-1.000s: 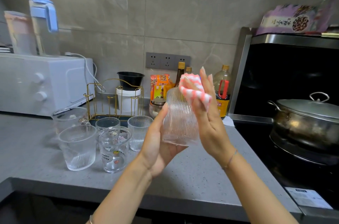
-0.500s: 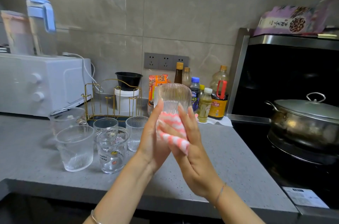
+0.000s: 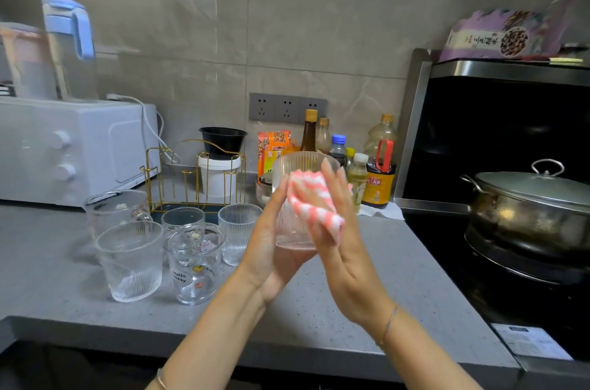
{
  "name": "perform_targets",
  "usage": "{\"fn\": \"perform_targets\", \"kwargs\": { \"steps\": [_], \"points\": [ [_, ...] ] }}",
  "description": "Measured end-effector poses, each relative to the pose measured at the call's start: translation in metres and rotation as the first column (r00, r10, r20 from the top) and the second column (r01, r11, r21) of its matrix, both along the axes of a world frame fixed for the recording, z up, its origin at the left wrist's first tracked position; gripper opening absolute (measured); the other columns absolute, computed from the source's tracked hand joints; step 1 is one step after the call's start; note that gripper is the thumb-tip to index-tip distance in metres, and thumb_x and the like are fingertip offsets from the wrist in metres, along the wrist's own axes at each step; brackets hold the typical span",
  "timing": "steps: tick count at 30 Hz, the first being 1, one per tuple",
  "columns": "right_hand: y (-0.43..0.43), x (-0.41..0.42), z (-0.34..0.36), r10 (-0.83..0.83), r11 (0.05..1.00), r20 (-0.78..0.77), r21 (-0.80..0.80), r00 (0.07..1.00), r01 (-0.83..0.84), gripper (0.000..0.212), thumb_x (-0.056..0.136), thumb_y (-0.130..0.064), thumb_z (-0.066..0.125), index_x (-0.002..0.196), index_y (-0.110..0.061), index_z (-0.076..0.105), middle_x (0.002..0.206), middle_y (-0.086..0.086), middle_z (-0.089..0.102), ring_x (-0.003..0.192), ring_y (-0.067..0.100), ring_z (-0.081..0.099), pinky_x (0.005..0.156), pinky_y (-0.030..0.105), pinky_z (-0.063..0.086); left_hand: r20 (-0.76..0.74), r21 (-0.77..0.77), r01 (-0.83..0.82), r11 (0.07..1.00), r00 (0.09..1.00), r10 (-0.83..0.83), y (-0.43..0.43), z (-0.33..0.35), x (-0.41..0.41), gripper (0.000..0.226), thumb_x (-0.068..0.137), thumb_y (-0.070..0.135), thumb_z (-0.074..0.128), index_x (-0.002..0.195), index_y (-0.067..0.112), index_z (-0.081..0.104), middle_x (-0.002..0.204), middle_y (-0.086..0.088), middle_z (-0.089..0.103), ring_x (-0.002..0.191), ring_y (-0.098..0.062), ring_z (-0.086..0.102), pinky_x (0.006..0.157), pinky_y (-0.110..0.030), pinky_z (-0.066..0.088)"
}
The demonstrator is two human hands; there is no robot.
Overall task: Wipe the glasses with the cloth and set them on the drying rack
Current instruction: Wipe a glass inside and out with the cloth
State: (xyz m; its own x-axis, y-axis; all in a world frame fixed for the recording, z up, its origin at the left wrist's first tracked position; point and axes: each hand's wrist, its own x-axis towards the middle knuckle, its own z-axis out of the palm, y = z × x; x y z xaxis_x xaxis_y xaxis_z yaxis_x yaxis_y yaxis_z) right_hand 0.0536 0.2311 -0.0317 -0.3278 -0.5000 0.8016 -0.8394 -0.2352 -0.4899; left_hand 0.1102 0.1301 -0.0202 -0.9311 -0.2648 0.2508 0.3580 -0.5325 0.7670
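Ribbed glass (image 3: 297,172) is upright and lifted off the worktop (image 3: 383,278), held between both hands in the head view. The left hand (image 3: 271,249) has its grip wrapped round the lower part, with the palm at the base. The right hand (image 3: 338,230) has a released grip, its straight fingers pressing the pink-and-white cloth (image 3: 314,207) flat against the glass's side. Other glasses (image 3: 131,262) stand clustered on the worktop to the left, just in front of the gold wire drying rack (image 3: 194,179).
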Motion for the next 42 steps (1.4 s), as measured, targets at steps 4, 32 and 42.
{"fn": "perform_targets", "kwargs": {
  "steps": [4,32,42],
  "points": [
    [0.002,0.006,-0.026,0.007,0.999,-0.153,0.036,0.988,-0.002,0.040,0.101,-0.042,0.029,0.139,-0.043,0.041,0.159,-0.020,0.005,0.148,0.016,-0.004,0.120,0.035,0.001,0.016,0.048,0.076,0.996,0.997,-0.077,-0.005,0.002,-0.002,0.065,0.076,0.063,0.046,0.091,0.008,0.079,0.116,-0.016,0.067,0.104,-0.024,0.067,0.098,-0.039,0.050],
    [0.002,0.005,-0.036,-0.041,0.999,-0.077,-0.007,0.996,0.040,0.046,0.102,-0.043,0.031,0.139,-0.021,0.048,0.161,-0.012,-0.002,0.148,0.025,-0.006,0.118,0.056,0.007,-0.020,0.098,0.091,0.991,0.996,-0.090,-0.005,-0.005,-0.009,0.074,0.081,0.068,0.041,0.112,0.008,0.072,0.117,-0.016,0.067,0.110,-0.027,0.065,0.102,-0.041,0.047],
    [-0.001,-0.013,0.026,-0.027,0.997,0.139,-0.066,0.990,0.037,0.060,0.098,-0.045,0.032,0.152,-0.026,0.014,0.158,-0.020,0.011,0.147,0.004,0.002,0.121,0.043,0.012,0.029,-0.089,0.049,0.995,0.998,-0.047,-0.003,-0.013,-0.005,0.059,0.088,0.062,0.050,0.127,0.020,0.063,0.126,-0.013,0.064,0.112,-0.025,0.060,0.107,-0.053,0.037]
  ]
}}
